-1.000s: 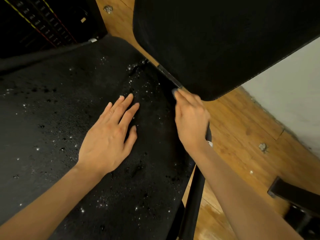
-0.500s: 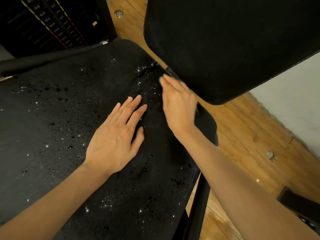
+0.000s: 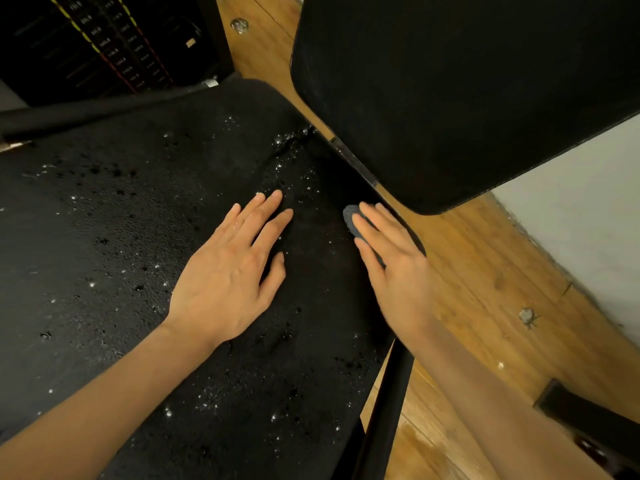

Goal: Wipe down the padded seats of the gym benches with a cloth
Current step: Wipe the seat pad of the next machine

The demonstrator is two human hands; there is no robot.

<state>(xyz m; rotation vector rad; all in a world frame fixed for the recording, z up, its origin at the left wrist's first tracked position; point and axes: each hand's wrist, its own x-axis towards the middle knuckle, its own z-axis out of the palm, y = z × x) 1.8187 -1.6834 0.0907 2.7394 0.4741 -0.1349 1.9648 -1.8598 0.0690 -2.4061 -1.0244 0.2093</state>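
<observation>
Two hands lie on one black seat pad [image 3: 121,244]: the left hand [image 3: 225,275] and the right hand [image 3: 394,268]. One small grey cloth [image 3: 351,218] shows under the right fingers. One black back pad [image 3: 450,91] stands above. Two metal floor bolts show, one far [image 3: 239,25], one near [image 3: 526,315]. One weight stack [image 3: 104,43] stands behind.

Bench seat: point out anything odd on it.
Droplets and dark wet spots speckle the black seat pad, thickest at the crease by the backrest. The right hand presses a dark cloth there.

head view, steeply down, close
</observation>
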